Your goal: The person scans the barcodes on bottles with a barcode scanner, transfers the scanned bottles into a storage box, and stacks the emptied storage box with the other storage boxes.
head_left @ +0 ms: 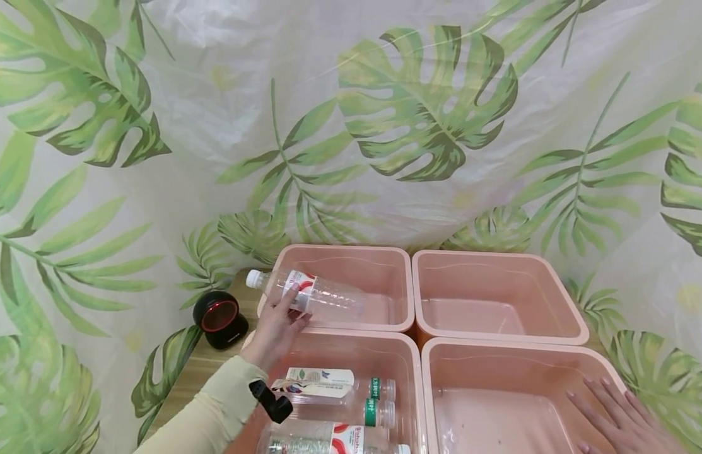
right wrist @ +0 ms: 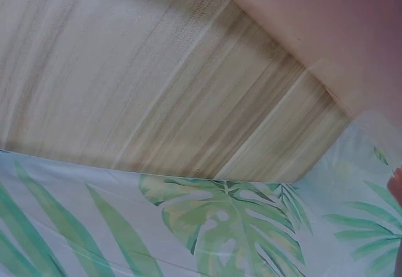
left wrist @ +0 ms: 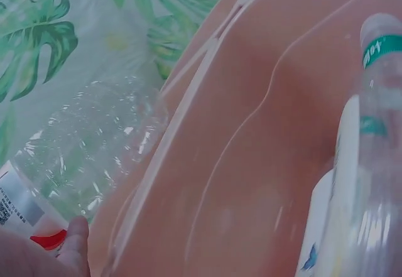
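My left hand (head_left: 278,329) grips a clear plastic bottle (head_left: 336,301) round its red-and-white label. The bottle lies nearly level over the back left pink bin (head_left: 351,248), its white cap pointing left. In the left wrist view, a finger presses near the label and the clear bottle body (left wrist: 94,142) extends away from it. My right hand (head_left: 620,419) is at the right rim of the front right bin (head_left: 515,348), fingers straight and spread. Only a bit of that hand shows at the right wrist view's edge.
The front left bin (head_left: 415,378) contains several clear bottles, including a white-labelled one (head_left: 322,383) and another red-and-white-labelled bottle (head_left: 347,438). The back right bin (head_left: 475,254) adjoins the others. A small black round device (head_left: 217,315) stands on the wooden table (head_left: 183,394), left of the bins.
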Motion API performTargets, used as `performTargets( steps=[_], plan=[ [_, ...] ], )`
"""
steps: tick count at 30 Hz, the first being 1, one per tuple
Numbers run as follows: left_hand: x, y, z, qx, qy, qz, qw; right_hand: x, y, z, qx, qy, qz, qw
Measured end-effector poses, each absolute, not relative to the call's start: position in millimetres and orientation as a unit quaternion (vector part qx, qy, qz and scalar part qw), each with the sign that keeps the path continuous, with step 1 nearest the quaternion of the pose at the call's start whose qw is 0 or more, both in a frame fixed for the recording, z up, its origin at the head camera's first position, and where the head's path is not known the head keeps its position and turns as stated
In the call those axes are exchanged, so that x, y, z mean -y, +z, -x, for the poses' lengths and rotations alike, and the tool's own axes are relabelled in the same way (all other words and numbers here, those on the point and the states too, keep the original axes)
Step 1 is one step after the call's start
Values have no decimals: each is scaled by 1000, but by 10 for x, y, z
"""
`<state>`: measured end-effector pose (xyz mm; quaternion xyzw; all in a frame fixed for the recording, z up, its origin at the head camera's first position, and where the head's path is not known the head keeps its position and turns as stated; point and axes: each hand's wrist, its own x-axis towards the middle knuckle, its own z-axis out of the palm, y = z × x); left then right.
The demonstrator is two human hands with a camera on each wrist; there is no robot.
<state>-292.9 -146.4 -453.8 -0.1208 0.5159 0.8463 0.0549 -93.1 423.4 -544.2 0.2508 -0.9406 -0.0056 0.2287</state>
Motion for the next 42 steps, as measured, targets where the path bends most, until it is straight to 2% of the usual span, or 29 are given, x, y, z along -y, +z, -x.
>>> performTargets(
  steps=[7, 10, 13, 19, 23, 30, 38, 42],
  plan=[
    [1358, -4618, 2874, -546, 826, 114, 76, -4228, -5459, 918, 941, 3, -253, 227],
    [1356, -4647, 2817, -599, 792, 84, 85, -4226, -5460, 925, 942, 1, -249, 225],
    [1371, -4661, 2756, -687, 714, 2, 132, -4227, -5462, 929, 943, -4, -246, 223],
    [1394, -4622, 2611, -819, 442, -264, 255, -4229, -5464, 922, 945, -3, -243, 221],
    [1344, -4563, 2486, -843, 279, -353, 296, -4238, -5468, 929, 940, 2, -251, 231],
    [1275, -4562, 2444, -873, 135, -359, 302, -4245, -5475, 932, 938, 6, -254, 234],
    [1303, -4650, 2474, -888, 113, -317, 312, -4254, -5452, 956, 930, 8, -270, 248],
    [1342, -4702, 2529, -894, 119, -317, 294, -4252, -5436, 959, 929, 7, -272, 250]
  ],
)
